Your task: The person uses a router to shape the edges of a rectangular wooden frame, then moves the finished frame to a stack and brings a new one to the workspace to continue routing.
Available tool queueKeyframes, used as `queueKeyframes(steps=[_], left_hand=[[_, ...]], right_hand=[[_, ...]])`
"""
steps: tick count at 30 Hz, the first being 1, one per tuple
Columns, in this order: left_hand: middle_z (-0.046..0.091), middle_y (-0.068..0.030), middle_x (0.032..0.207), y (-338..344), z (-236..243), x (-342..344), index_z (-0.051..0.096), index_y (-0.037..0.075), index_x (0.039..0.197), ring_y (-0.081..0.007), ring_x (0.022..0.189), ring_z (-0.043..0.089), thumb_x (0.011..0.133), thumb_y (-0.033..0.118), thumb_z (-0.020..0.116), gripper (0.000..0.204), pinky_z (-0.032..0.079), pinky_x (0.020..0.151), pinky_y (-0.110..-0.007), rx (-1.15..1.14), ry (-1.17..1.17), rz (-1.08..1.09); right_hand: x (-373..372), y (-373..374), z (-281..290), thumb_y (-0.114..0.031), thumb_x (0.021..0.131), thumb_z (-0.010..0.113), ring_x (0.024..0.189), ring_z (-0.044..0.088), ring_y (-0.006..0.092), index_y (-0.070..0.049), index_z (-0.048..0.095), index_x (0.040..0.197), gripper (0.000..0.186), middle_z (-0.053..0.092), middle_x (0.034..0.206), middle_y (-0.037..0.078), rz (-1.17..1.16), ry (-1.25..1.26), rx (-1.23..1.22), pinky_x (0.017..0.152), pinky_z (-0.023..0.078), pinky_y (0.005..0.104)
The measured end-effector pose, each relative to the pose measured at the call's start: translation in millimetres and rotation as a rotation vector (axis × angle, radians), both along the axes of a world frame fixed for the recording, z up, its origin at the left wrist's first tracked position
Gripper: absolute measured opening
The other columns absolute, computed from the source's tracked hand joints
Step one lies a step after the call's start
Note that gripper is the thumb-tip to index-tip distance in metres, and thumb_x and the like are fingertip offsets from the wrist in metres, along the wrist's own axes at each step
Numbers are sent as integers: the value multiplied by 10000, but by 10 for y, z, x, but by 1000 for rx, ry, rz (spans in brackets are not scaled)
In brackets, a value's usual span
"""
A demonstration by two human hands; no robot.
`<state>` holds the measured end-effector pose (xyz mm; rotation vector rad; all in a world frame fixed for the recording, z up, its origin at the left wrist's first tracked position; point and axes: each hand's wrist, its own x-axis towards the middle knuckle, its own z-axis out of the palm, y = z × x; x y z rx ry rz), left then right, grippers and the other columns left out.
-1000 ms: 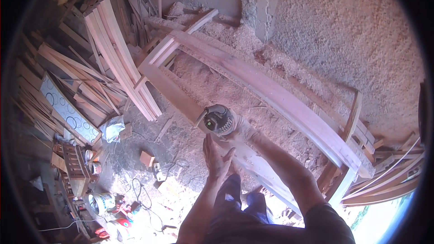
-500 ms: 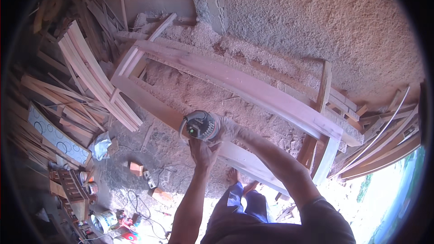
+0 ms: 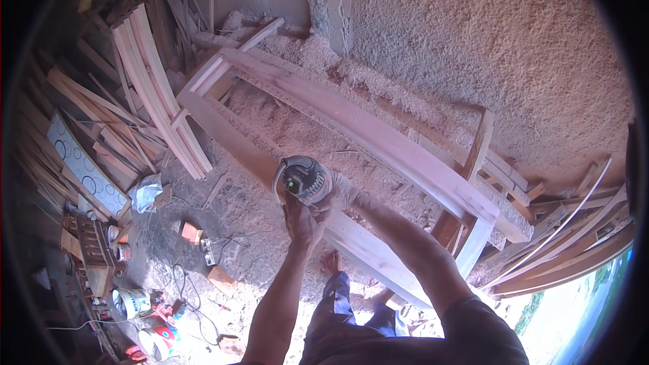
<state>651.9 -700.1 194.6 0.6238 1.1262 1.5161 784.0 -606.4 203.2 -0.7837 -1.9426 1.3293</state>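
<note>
Both my hands are closed round a dusty power tool (image 3: pixel 302 177) with a dark, vented housing and a rounded pale edge at its left. Its exact kind is hard to make out. Fingers of my left hand (image 3: pixel 304 223) wrap its near side, while my right hand (image 3: pixel 340 191) grips the right end. The tool is over the near long board (image 3: pixel 236 142) of a wooden frame; its underside is hidden. Across the frame runs a second long, pinkish board (image 3: pixel 338 111), joined to the near one by short crosspieces at the left and right.
Curved wooden strips (image 3: pixel 159 88) and loose lumber (image 3: pixel 101 122) lean at the left. Below them sit a white bag (image 3: pixel 145 194), buckets (image 3: pixel 132 303) and cables (image 3: pixel 196 304). A rough wall (image 3: pixel 460 27) rises behind; bent strips (image 3: pixel 574 250) lie at right. Sawdust covers the ground.
My view has shifted, so the frame and lumber sit differently in the picture. The tool is farther along the near board toward its right end. Both hands keep their hold.
</note>
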Motion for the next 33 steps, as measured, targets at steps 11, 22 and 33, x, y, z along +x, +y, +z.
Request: queueKeyframes(steps=[11, 22, 33], left_hand=[[514, -226, 1440, -834, -75, 677, 495, 86, 1465, -463, 1332, 478, 677, 207, 928, 907, 405, 1111, -551, 207, 1319, -58], [453, -210, 1520, -1594, -130, 1516, 387, 60, 1528, -419, 1421, 426, 752, 368, 881, 970, 396, 1077, -582, 162, 1409, -70], [551, -230, 1370, -2187, -174, 2082, 516, 16, 1411, -439, 1309, 499, 764, 484, 804, 849, 392, 1095, -561, 190, 1518, -51]], right_hand=[[783, -690, 74, -213, 637, 910, 1176, 616, 231, -74, 555, 1372, 827, 635, 1256, 126, 110, 100, -38, 1057, 481, 360], [1665, -1531, -102, -254, 612, 965, 1243, 605, 240, -84, 501, 1446, 969, 614, 1344, 107, -2, 15, -33, 1096, 474, 365], [2308, -2176, -110, -235, 671, 922, 1098, 681, 281, -83, 591, 1308, 734, 673, 1231, 113, 16, -260, 435, 965, 549, 379]])
